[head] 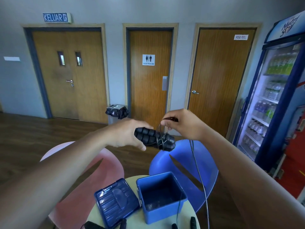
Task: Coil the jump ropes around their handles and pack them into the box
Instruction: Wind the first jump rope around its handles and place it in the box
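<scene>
A drinks fridge [272, 100] stands at the right edge of the room, and two moulded chairs sit beyond the counter: a pink chair [105, 164] to the left and a blue chair [184, 164] to the right. The small round counter [133, 180] carries an open blue box [162, 197], upright, with its lid [115, 204] lying flat just beside it on the left. Raised above the chairs, the left hand [127, 136] is wrapped around a pair of black ribbed handles [154, 139], held side by side and pointing right. A few turns of thin black rope [198, 176] circle the handles near their right end. The right hand [183, 124] pinches the rope just above those turns, and the loose rest hangs down past the box. More black handles [193, 222] lie on the counter's near edge, though how many is hard to tell.
</scene>
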`<state>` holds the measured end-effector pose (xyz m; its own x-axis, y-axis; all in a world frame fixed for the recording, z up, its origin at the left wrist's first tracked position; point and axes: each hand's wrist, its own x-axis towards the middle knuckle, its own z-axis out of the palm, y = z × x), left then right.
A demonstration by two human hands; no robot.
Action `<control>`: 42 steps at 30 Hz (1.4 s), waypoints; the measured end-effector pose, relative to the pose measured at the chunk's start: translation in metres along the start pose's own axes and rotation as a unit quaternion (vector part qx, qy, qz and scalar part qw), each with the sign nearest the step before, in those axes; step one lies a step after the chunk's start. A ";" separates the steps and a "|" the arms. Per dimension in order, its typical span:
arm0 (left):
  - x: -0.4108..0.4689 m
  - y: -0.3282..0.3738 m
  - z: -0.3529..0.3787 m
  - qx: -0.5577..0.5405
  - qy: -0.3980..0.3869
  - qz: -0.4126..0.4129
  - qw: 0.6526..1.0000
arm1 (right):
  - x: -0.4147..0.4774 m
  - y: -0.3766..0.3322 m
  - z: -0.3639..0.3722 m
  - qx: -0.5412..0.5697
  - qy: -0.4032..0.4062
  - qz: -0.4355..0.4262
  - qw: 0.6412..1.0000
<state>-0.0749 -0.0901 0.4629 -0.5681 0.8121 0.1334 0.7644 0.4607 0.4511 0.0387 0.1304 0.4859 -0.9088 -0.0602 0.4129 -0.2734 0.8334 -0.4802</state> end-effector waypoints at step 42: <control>0.004 0.007 0.000 0.011 0.135 -0.031 0.990 | -0.020 0.006 0.015 0.149 0.070 0.106 0.981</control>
<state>-0.0720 -0.0836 0.4664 -0.6722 0.6578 0.3396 0.7308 0.5160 0.4469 0.0506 0.1279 0.4632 -0.9085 0.1908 0.3718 -0.1822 0.6198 -0.7633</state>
